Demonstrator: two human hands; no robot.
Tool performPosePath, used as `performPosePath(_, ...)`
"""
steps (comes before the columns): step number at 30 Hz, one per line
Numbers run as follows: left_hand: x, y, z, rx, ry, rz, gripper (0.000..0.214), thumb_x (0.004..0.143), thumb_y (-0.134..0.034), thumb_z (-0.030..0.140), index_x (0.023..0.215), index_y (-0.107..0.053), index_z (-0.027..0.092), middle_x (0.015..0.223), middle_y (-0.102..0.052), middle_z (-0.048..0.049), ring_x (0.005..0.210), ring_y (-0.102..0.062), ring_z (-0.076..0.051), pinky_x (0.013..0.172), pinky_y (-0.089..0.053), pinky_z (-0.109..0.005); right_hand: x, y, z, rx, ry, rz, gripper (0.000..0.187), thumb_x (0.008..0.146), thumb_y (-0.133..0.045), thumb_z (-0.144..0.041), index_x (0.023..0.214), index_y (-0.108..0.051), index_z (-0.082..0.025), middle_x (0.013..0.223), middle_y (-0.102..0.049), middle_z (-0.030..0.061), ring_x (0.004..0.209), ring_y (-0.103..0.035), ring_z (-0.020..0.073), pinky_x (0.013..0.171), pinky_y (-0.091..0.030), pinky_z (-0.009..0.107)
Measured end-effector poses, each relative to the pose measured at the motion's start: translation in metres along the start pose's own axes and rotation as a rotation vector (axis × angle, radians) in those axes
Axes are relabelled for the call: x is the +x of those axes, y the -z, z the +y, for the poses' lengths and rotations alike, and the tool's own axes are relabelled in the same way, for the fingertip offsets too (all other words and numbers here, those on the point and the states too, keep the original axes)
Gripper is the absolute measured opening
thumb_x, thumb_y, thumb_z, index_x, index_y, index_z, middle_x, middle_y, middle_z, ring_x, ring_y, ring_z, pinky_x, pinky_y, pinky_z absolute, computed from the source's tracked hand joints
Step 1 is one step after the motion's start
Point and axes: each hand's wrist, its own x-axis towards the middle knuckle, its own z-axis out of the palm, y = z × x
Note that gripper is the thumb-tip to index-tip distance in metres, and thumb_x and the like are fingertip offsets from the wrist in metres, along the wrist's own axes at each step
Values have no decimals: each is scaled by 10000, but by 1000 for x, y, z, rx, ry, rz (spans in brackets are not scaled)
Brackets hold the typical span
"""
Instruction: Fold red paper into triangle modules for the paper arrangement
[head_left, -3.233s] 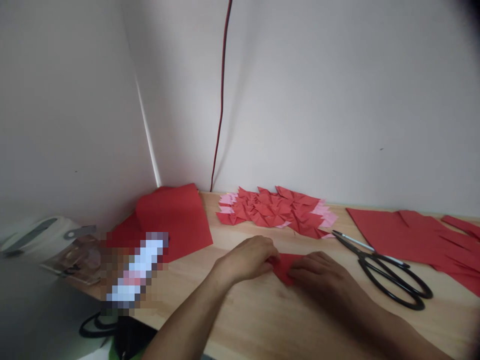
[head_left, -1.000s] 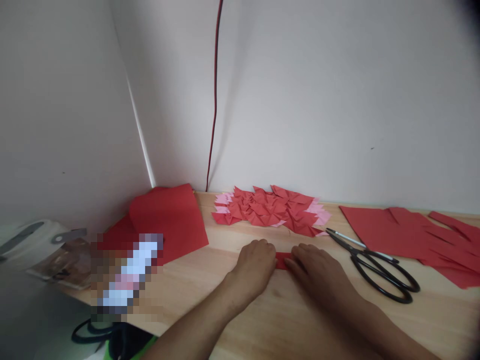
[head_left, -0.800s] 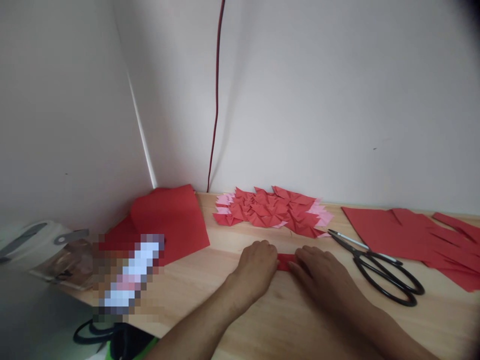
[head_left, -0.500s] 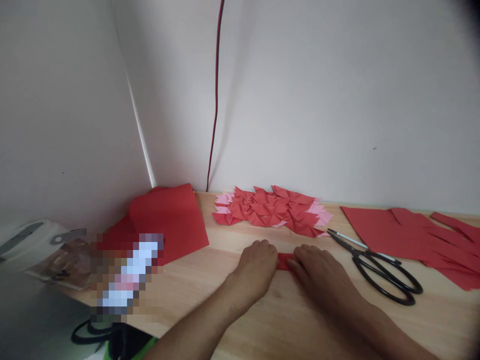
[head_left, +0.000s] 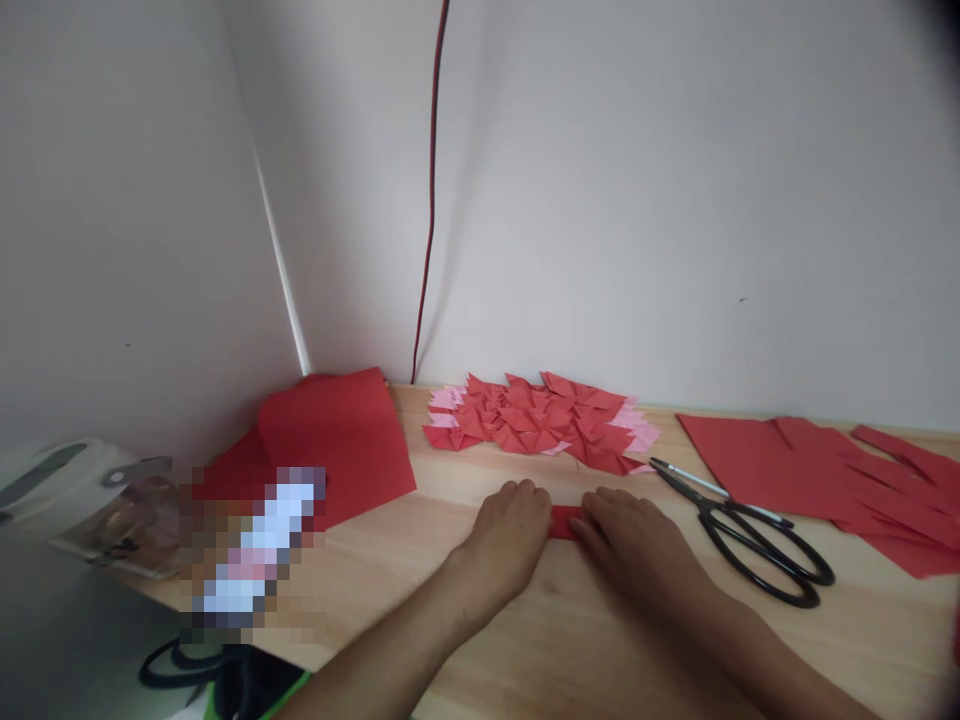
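A small folded red paper piece (head_left: 566,521) lies on the wooden table (head_left: 465,640), mostly hidden between my hands. My left hand (head_left: 512,528) presses its left end with fingers curled down. On the right end rests my right hand (head_left: 626,535), fingers bent onto the paper. Only a narrow red strip shows between the two hands.
A pile of folded red and pink paper pieces (head_left: 540,420) lies by the wall. Black scissors (head_left: 757,535) rest to the right, red cut sheets (head_left: 825,470) beyond them. A red sheet (head_left: 337,440) lies at left. A red and black cable (head_left: 429,200) hangs down the wall.
Since 3.2 s ago the red piece has been folded smaller, and both hands have closed in over it. In the last second the hands barely moved.
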Motion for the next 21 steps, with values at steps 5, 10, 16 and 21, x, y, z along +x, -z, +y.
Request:
performPosePath(5,-12,3,2,67,-71,37,357,803,-412,35,1137,-452,154,1033,-537,-89,906,-530,-237,733,-484,-348,0,0,0,-13,10,7,264,934,-426,-268,745,-583,-173,806,-650,77,760,-595,223,639,-309,306)
performPosePath(10,-21,-9,3,181,-135,42,350,821,-477,103,1171,-489,116,1035,-541,-107,897,-518,-239,646,-480,-311,-1,1,1,-14,29,35,255,925,-448,-279,736,-583,-172,800,-653,76,736,-601,212,618,-310,292)
performPosePath(16,-26,-23,12,367,-118,163,386,898,-393,118,1262,-515,76,1102,-570,-146,977,-534,-268,742,-499,-369,-1,2,0,-27,28,61,244,922,-457,-261,732,-584,-174,785,-654,64,737,-610,208,624,-319,290)
performPosePath(21,-23,-33,12,420,-197,219,399,915,-372,126,1269,-543,56,1290,-525,-154,1188,-463,-329,925,-449,-439,-1,4,-1,-50,36,31,260,936,-441,-264,747,-592,-169,798,-659,70,737,-615,211,625,-317,293)
